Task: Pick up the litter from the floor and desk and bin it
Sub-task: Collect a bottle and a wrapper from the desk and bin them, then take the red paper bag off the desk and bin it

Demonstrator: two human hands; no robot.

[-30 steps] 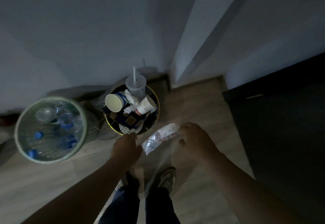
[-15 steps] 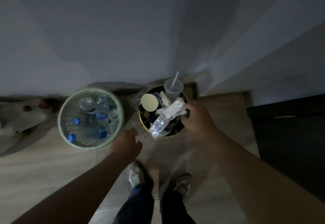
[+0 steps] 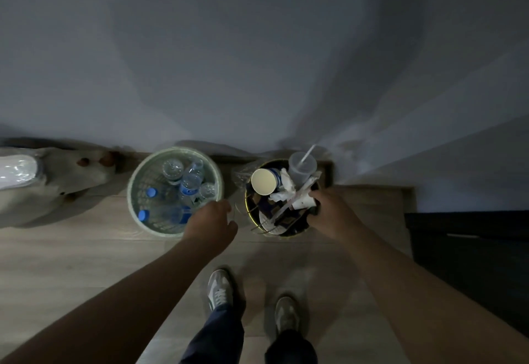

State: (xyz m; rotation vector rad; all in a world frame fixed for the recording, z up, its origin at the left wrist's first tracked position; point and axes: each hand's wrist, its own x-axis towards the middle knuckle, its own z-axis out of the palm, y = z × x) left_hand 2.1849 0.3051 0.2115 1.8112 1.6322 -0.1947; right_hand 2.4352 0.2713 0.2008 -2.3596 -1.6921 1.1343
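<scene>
Plastic and clear, the wrapper [image 3: 286, 207] lies on top of the heaped litter in the bin [image 3: 286, 234]. Its long axis runs on a slant, with the upper end pointing to the bin's right rim and the lower end to the near-left rim.

The right hand [image 3: 329, 210] is at the right rim, its fingers curled in and closed round the wrapper's upper end. In the dim light the exact grip is hard to make out.

The left hand [image 3: 213, 220] hangs in the air between the bin and the basket [image 3: 130, 203], over the basket's near-right rim. Its fingers are loosely bent and it holds nothing.

A paper cup [image 3: 264, 182] lies on its side at the bin's far-left, mouth facing up toward the camera. Beside it, at the far rim, stands a clear cup with a straw [image 3: 302, 166].

Both the bin and the basket stand on the floor [image 3: 86, 263] at its far edge, against the wall [image 3: 229, 63]. The basket is left of the bin and holds bottles [image 3: 189, 186] with blue caps.
</scene>
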